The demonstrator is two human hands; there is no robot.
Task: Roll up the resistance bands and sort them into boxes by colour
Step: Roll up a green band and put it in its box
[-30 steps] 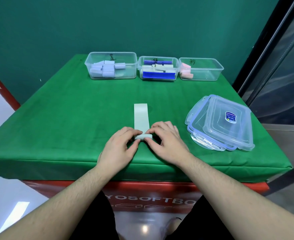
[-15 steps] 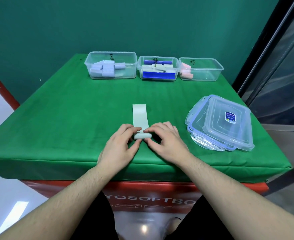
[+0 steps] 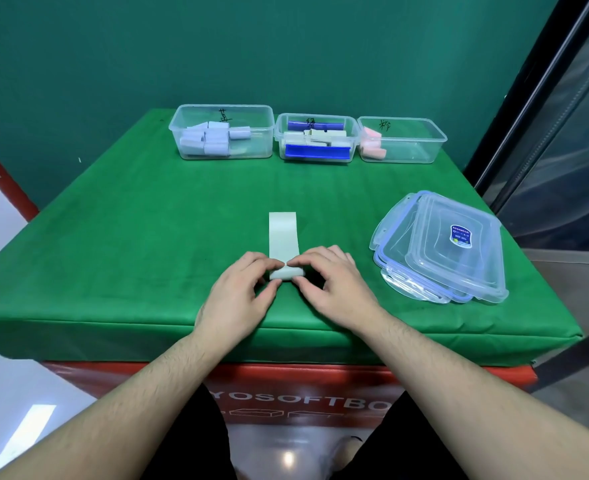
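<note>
Both hands point(image 3: 286, 292) pinch pale band roll point(image 3: 285, 273) | near table's front edge point(image 3: 147, 323) | flat tail beyond

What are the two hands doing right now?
Left hand: fingers pinch the rolled end of the pale green band.
Right hand: fingers pinch the same roll.

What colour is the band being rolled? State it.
Pale mint-green flat resistance band, clearest in the head view.

The person has two bare forearms with some dark hair, no sleeves, watch or rings on the left hand point(image 3: 241, 294) and right hand point(image 3: 334, 289), and wears dark trousers.
</note>
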